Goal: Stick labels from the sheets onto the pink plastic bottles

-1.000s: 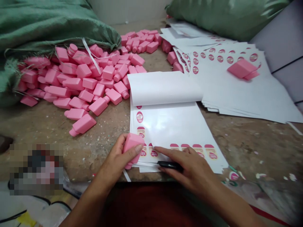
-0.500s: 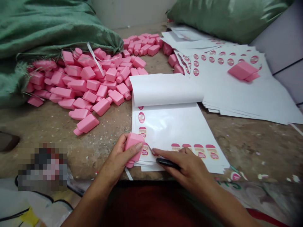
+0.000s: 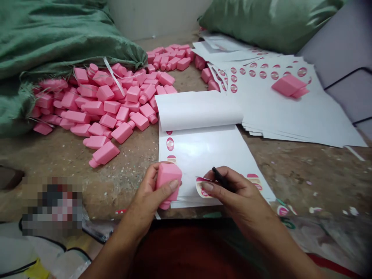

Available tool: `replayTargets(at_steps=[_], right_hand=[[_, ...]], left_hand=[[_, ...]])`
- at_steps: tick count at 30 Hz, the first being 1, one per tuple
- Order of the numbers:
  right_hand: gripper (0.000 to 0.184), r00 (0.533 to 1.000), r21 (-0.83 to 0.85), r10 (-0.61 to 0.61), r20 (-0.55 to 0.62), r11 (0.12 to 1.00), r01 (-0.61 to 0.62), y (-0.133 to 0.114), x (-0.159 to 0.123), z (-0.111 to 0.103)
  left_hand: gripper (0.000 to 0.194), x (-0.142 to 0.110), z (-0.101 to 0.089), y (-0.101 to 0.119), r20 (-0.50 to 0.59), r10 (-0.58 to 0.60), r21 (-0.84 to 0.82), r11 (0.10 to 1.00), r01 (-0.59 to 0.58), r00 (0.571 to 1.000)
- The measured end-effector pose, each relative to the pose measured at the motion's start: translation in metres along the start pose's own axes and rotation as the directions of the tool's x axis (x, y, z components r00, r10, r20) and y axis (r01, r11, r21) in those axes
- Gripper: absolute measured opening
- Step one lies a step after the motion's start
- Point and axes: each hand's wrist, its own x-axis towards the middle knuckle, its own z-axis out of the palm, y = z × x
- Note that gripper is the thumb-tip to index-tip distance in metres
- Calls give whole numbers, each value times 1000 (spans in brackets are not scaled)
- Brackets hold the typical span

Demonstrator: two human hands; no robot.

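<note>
My left hand [image 3: 157, 190] is closed round a pink plastic bottle [image 3: 169, 174], its neck pointing down toward me. Between thumb and fingers, my right hand [image 3: 232, 188] pinches a peeled sticker [image 3: 202, 190] with a pink and cream print. The same hand also keeps hold of a slim black-handled tool [image 3: 220, 178], whose tip I cannot make out. Both hands are over a white sticker sheet [image 3: 200, 149], its far end folded back. A few stickers remain along its left edge and near its right corner.
A heap of pink bottles [image 3: 95, 104] spills from a green sack [image 3: 72, 35] at the left. More sticker sheets [image 3: 290, 120] lie at the right, with pink bottles [image 3: 290, 86] on top. Another green sack [image 3: 270, 23] stands behind them. Sticker scraps [image 3: 282, 210] lie along the table's front edge.
My right hand has lifted a sticker off the sheet and turned, the black tool now pointing up and away. The left hand still grips the bottle, nearly in place.
</note>
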Motion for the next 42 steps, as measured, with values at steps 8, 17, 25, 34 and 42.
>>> replayTargets(at_steps=[8, 17, 25, 34, 42], right_hand=[[27, 996, 68, -78, -45, 994, 81, -15, -7, 17], [12, 962, -57, -243, -123, 970, 238, -21, -8, 27], [12, 969, -58, -225, -104, 974, 220, -22, -9, 26], [12, 969, -69, -219, -112, 975, 212, -20, -7, 27], [10, 964, -94, -240, -110, 968, 231, -19, -5, 27]], left_hand=[[34, 1, 21, -13, 123, 7, -330, 943, 34, 992], [43, 1, 33, -21, 111, 42, -385, 923, 4, 993], [43, 2, 35, -22, 96, 48, -377, 926, -8, 994], [40, 3, 35, -23, 95, 78, -369, 929, -38, 992], [41, 3, 34, -24, 93, 80, -337, 941, -44, 992]])
